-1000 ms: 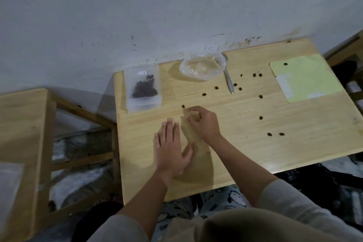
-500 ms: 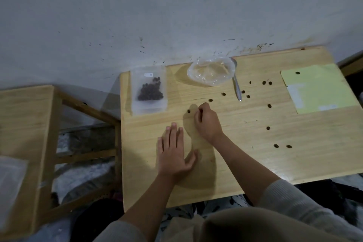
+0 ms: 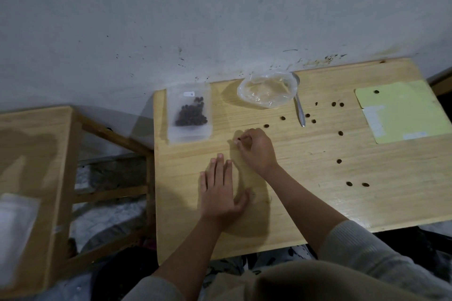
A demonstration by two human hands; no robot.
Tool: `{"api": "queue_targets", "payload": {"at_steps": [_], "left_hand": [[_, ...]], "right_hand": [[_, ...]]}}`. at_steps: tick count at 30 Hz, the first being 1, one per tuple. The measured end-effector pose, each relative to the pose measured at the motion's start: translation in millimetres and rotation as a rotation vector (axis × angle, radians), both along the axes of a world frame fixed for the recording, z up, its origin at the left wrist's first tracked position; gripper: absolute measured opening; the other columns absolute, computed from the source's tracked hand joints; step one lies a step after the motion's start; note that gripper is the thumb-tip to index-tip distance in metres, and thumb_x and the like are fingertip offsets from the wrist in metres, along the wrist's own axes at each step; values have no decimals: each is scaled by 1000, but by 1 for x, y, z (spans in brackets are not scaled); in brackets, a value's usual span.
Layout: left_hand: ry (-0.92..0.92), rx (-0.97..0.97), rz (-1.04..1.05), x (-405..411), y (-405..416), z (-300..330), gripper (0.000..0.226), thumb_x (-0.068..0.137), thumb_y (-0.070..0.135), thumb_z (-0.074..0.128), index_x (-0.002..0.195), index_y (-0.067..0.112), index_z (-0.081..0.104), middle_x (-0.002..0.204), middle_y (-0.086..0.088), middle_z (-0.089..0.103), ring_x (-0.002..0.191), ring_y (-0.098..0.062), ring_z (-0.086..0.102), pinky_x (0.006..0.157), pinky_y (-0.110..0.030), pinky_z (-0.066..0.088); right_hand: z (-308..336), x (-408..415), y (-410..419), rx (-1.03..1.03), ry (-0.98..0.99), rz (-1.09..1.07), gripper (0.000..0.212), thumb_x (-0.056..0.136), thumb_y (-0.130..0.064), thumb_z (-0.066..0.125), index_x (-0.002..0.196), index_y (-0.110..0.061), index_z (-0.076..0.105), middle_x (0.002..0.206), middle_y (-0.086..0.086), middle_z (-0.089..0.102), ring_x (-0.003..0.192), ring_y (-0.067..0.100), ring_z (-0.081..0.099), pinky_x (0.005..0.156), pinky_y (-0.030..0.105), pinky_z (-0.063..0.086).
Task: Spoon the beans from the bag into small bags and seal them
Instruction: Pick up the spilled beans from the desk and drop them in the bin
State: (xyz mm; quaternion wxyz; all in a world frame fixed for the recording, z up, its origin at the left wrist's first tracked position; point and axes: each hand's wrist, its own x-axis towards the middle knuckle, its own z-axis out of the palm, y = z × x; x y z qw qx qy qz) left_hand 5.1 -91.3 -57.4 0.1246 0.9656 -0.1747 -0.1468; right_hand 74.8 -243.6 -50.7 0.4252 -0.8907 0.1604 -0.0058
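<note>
Hands: left hand (image 3: 219, 193) lies flat, fingers straight, on the table (image 3: 305, 203); right hand (image 3: 256, 149) pinches one bean (image 3: 238, 139) at its fingertips.
Small bag: cannot tell whether one lies under the hands.
Filled bag (image 3: 188, 112): flat at far left, beans inside.
Source bag (image 3: 267, 90): clear, by the wall.
Spoon (image 3: 300, 111): just right of it.
Loose beans (image 3: 338, 133): scattered at right.
</note>
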Motion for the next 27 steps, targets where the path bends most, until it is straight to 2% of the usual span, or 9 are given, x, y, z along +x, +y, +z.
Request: {"api": "queue_targets", "payload": {"at_steps": [5,11,14,17,21,25,27], "left_hand": [[0,-2,6,0,-1,-2,85,86,68,31,151,15,15,161,-2,-1,147,-20,-6,115,-47,1],[-24,-3,5,0,0,-4,84,86,68,32,150,14,22,160,-5,8,147,-22,3,114,-49,8],[-10,11,-1,1,0,-4,86,86,70,29,151,15,17,160,-4,2,147,-21,-3,115,-48,3],[-18,33,-10,1,0,-4,86,86,69,29,150,13,19,160,-5,4,146,-22,0,113,-49,5],[-20,41,-14,1,0,-5,86,86,67,31,151,13,18,160,-5,3,147,-23,0,113,-48,4],[-14,33,-8,0,-1,-5,85,85,65,35,150,13,20,160,-5,6,146,-23,3,114,-49,7],[-10,35,-1,0,-1,-4,85,84,64,37,150,13,21,160,-5,7,146,-23,4,114,-49,8]], "right_hand": [[0,3,4,-77,30,16,15,87,-18,63,95,-6,67,91,8,60,76,19,56,69,30,45],[4,3,3,-100,-38,43,11,86,-7,54,82,0,62,80,12,59,73,24,55,65,33,46],[12,-3,-1,-20,-109,-75,15,87,-5,48,77,2,55,72,12,53,69,21,48,61,25,38],[15,-7,-5,61,-108,-181,14,91,-6,43,78,-5,48,72,10,47,64,17,42,55,15,32],[13,-9,-11,88,-36,-260,11,93,-8,46,85,-3,52,73,6,50,63,15,44,52,14,33],[12,-11,-18,122,3,-309,16,93,-8,48,96,2,59,79,4,56,72,15,50,60,14,32],[13,-11,-21,172,32,-321,19,94,-8,45,96,0,62,82,2,58,74,14,51,64,18,35]]}}
